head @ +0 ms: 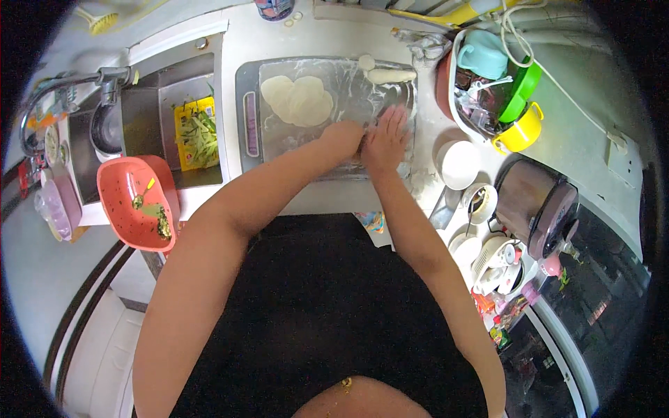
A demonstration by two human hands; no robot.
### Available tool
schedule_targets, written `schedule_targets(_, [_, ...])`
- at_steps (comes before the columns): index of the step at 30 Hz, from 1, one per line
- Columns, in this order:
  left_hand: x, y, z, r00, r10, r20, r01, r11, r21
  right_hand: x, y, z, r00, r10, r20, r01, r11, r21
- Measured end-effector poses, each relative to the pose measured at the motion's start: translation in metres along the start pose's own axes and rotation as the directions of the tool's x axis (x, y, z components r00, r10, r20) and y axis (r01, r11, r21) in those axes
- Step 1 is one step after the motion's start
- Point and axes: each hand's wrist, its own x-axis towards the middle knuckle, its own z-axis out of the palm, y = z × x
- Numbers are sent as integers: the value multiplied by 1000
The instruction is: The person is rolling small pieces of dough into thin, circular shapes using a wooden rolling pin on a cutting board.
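On a floured grey board (339,112) lie several overlapping thin rounds of dough (300,102) at the upper left. A roll of dough (391,76) and a small dough piece (366,62) rest near its top right. My left hand (342,140) is bent inward over the board's lower middle, with its fingers mostly hidden. Beside it, my right hand (387,137) lies palm down with its fingers stretched forward. Something dark shows between the two hands, but what it is cannot be told. Whether anything lies under either palm is hidden.
Left are a steel sink (157,104) with chopped greens (198,138) on a yellow packet, and a red basin (123,204) holding a spoon and green filling. Right stand a bin of coloured cups (483,57), a white bowl (459,164), stacked dishes (496,261) and a countertop appliance (535,204).
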Motion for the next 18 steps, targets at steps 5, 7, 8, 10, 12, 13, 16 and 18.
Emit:
schedule_targets(5, [-6,-29,31,957,88,-277,-106,993,-50,-73,10,3,993,-3,121,-4,998,57])
schedule_targets(7, [-21,-21,26,967,17,-255,-39,996,-82,-61,6,1,997,-30,78,25,997,70])
schedule_targets(8, [-20,-16,21,984,7,-177,-20,997,-72,-39,1,-2,998,-43,55,39,996,77])
schedule_targets(10, [-6,-7,7,999,-13,-32,12,999,-40,9,-6,-3,998,-42,-46,47,992,114])
schedule_targets(12, [5,-15,-2,997,58,-45,-59,998,-9,43,-13,0,983,-9,-181,42,983,179])
schedule_targets(13, [8,-18,-6,994,98,-54,-98,995,9,35,-12,1,990,-25,-136,45,988,145])
schedule_targets(16, [-13,-33,8,934,201,-295,-222,974,-42,-27,1,7,998,-21,59,17,997,76])
schedule_targets(18, [-16,-48,30,911,103,-399,-148,985,-85,-68,9,5,994,-57,96,52,997,54])
